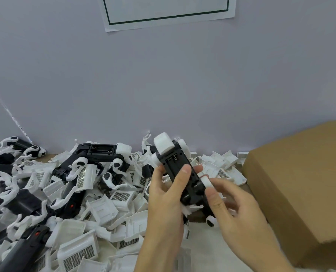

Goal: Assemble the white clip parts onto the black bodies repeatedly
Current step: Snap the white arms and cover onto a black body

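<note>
A black body with white blocks at its far end is held tilted above the table. My left hand grips it from below, thumb across its open underside. My right hand pinches a small white clip part against the body's right edge, thumb and forefinger round it. A white leg piece hangs from the body's near end. Loose white clip parts lie heaped on the table to the left.
Several black bodies with white legs lie on the heap at the back and left. A brown cardboard box stands at the right. A grey wall with a taped paper sheet closes the back.
</note>
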